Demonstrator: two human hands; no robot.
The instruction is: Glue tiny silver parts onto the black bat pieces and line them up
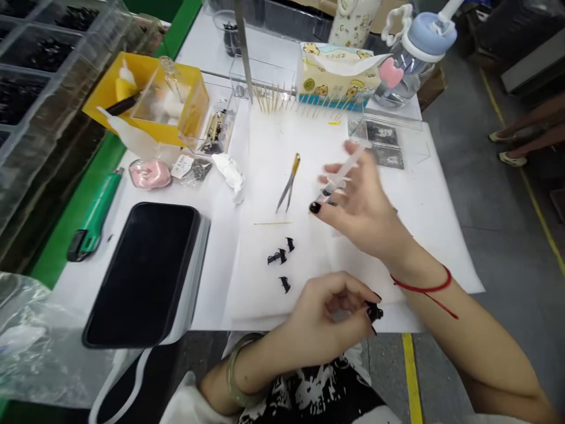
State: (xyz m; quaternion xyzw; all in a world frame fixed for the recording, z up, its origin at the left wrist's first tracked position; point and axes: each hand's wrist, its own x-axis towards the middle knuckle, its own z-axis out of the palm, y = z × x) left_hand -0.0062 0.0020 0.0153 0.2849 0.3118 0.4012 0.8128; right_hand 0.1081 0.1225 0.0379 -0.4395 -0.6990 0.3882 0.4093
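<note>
My left hand [329,318], at the table's front edge, pinches a small black part [374,311] between thumb and fingertips. Above the white mat, my right hand [359,203] holds a clear syringe [342,175], which is slightly blurred; its thumb is near the syringe's lower end. Left of that hand, tweezers [289,184] lie on the white foam mat [265,300]. A thin yellow stick [272,223] lies below them. Several small black parts [281,256] are on the mat, left of my hands.
A phone [143,274], green cutter [97,209] and yellow bin [189,106] stand left. Upright sticks [270,100], a tissue pack [335,76] and a blue-lidded bottle [428,35] are behind the mat. A clear case [384,141] lies at back right. Another person's feet [512,158] show far right.
</note>
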